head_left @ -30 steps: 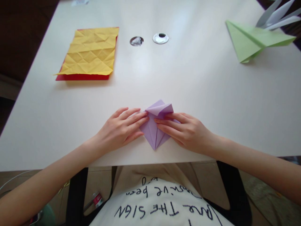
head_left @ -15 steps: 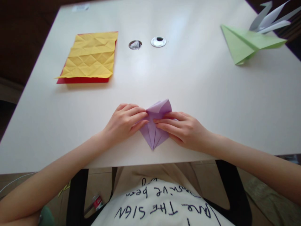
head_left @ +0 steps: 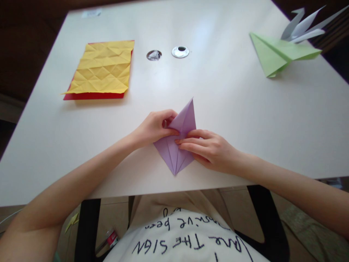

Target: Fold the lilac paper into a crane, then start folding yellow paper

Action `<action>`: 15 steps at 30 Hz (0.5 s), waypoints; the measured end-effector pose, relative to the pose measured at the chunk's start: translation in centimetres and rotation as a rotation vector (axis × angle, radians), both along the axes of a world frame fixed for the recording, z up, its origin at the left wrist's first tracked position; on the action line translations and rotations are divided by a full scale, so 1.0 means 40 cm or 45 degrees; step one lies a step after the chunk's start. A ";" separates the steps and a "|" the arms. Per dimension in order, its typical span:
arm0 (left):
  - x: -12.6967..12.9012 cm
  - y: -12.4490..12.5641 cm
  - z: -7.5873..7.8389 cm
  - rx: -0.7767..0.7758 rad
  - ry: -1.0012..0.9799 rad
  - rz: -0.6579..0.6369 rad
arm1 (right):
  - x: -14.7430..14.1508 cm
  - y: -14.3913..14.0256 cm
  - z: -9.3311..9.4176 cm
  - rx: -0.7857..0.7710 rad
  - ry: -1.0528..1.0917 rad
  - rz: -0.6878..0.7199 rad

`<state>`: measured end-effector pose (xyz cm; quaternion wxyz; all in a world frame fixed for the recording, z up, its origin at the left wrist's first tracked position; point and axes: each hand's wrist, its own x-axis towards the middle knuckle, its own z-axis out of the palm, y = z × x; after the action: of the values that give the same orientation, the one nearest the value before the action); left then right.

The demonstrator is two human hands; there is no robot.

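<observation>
A folded purple paper lies near the front edge of the white table. My left hand pinches its upper flap, which stands up as a pointed triangle. My right hand lies flat on the paper's right side, fingers pressing its middle down. The lower part of the paper is a narrow point aimed toward me.
A creased yellow sheet lies on a red sheet at the back left. Two round holes sit in the table's middle back. A green folded paper and a white folded paper stand at the back right.
My left hand has closed on the purple paper's top flap and lifted it from a rounded fold into an upright point. My right hand stays pressed on the paper.
</observation>
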<state>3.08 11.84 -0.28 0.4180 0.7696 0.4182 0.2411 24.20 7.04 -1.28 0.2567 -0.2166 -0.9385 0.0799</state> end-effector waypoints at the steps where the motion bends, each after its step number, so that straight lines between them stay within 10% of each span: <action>1: 0.002 0.005 0.003 -0.019 0.019 -0.027 | 0.001 0.004 0.002 -0.030 0.010 0.013; 15: 0.017 -0.038 0.034 -0.037 0.234 -0.034 | 0.011 -0.026 0.011 -0.173 -0.046 0.156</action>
<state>3.75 10.32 1.07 0.3924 0.7878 0.4478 0.1577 24.66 6.00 -0.84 0.2188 -0.1772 -0.9469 0.1551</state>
